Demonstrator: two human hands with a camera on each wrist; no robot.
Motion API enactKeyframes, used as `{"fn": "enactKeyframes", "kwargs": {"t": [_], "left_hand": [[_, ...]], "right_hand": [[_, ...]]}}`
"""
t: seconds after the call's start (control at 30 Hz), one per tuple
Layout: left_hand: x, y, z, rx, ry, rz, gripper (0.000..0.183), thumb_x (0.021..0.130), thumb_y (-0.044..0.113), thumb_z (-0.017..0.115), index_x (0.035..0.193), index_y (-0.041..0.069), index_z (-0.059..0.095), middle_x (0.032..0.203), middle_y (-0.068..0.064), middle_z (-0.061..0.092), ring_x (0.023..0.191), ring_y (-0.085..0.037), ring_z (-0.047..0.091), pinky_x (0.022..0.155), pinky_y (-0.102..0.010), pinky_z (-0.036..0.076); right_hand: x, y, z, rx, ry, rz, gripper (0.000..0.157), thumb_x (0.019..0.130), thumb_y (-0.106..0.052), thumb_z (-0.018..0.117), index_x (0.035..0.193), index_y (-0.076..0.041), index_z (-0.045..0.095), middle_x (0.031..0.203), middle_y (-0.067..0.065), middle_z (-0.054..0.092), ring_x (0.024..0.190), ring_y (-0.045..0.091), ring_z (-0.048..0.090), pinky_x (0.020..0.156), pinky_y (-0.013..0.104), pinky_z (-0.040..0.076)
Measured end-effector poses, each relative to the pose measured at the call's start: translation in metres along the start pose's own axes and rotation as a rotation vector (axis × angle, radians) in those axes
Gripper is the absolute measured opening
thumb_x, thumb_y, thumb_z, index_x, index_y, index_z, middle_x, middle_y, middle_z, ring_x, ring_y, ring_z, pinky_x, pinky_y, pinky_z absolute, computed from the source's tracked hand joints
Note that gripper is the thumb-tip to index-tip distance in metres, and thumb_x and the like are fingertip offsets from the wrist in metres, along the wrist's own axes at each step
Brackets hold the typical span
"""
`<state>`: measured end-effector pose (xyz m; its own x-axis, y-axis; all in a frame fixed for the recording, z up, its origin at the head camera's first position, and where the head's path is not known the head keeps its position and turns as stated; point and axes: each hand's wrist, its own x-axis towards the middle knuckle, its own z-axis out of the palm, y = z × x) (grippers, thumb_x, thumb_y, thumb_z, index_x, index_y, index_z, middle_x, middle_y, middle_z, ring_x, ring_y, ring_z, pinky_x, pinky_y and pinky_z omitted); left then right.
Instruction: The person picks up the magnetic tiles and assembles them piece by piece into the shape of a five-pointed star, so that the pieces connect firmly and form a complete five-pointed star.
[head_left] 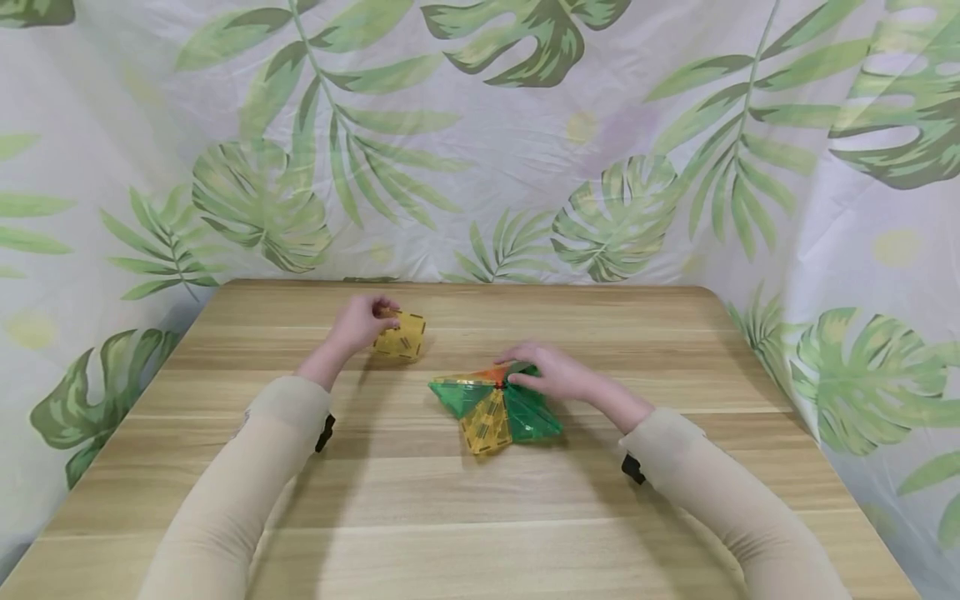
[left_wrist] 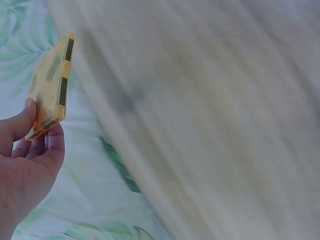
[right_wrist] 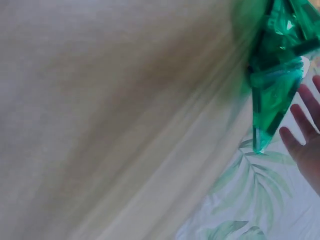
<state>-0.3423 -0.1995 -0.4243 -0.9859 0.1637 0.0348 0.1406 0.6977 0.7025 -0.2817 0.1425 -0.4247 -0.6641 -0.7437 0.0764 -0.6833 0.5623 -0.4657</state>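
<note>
Between thumb and fingers, my left hand pinches a translucent yellow square magnetic tile above the table's back left part. The left wrist view shows this tile tilted, with dark magnet strips along its edges. Near the middle of the table stands a star-like structure of magnetic tiles, with green, yellow and orange pieces. Beside its far right side is my right hand, fingers relaxed and spread near the green tiles. Whether the fingertips touch them cannot be told.
The wood-grain table has rounded far corners. Behind it and along both sides hangs a white cloth printed with green leaves. A dark wrist camera sits under the left sleeve, and another under the right.
</note>
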Motion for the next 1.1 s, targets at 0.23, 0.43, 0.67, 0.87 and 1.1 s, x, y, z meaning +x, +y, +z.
{"fn": "enactKeyframes", "kwargs": {"t": [0.23, 0.43, 0.67, 0.87, 1.1], "left_hand": [[0.002, 0.048, 0.003, -0.101, -0.043, 0.102, 0.026, 0.088, 0.009, 0.067, 0.112, 0.0, 0.063, 0.099, -0.017, 0.063, 0.08, -0.02, 0.057, 0.064, -0.025, 0.049], [-0.006, 0.089, 0.016, -0.068, -0.071, 0.198, 0.025, 0.084, 0.006, 0.07, 0.107, -0.001, 0.066, 0.095, -0.016, 0.066, 0.081, -0.022, 0.058, 0.069, -0.029, 0.048], [-0.012, 0.11, 0.03, -0.057, -0.077, 0.223, 0.026, 0.082, 0.011, 0.073, 0.106, 0.002, 0.067, 0.089, -0.011, 0.065, 0.079, -0.02, 0.061, 0.068, -0.031, 0.05], [-0.014, 0.111, 0.038, -0.112, -0.119, 0.218, 0.03, 0.083, 0.011, 0.072, 0.11, 0.001, 0.064, 0.095, -0.013, 0.068, 0.084, -0.022, 0.065, 0.072, -0.031, 0.054], [-0.006, 0.1, 0.038, -0.269, -0.183, 0.152, 0.029, 0.089, 0.005, 0.065, 0.115, -0.007, 0.06, 0.102, -0.024, 0.067, 0.09, -0.037, 0.065, 0.075, -0.043, 0.055]], "right_hand": [[0.018, -0.01, -0.016, 0.155, 0.175, 0.103, 0.036, 0.094, -0.017, 0.059, 0.128, -0.002, 0.056, 0.126, 0.012, 0.06, 0.121, 0.029, 0.052, 0.101, 0.046, 0.041], [0.039, -0.021, -0.025, 0.314, 0.246, 0.21, 0.046, 0.095, -0.025, 0.059, 0.136, -0.007, 0.049, 0.128, 0.012, 0.058, 0.113, 0.029, 0.056, 0.091, 0.041, 0.048], [0.049, -0.021, -0.029, 0.445, 0.21, 0.232, 0.034, 0.095, -0.013, 0.056, 0.126, 0.002, 0.056, 0.116, 0.02, 0.063, 0.1, 0.027, 0.063, 0.086, 0.035, 0.051], [0.049, -0.012, -0.026, 0.488, 0.222, 0.26, 0.026, 0.094, -0.009, 0.057, 0.117, 0.004, 0.061, 0.103, 0.02, 0.067, 0.085, 0.024, 0.065, 0.077, 0.037, 0.054], [0.051, 0.001, -0.024, 0.543, 0.232, 0.314, 0.029, 0.095, -0.009, 0.057, 0.118, 0.008, 0.059, 0.105, 0.024, 0.066, 0.086, 0.03, 0.065, 0.076, 0.037, 0.055]]}}
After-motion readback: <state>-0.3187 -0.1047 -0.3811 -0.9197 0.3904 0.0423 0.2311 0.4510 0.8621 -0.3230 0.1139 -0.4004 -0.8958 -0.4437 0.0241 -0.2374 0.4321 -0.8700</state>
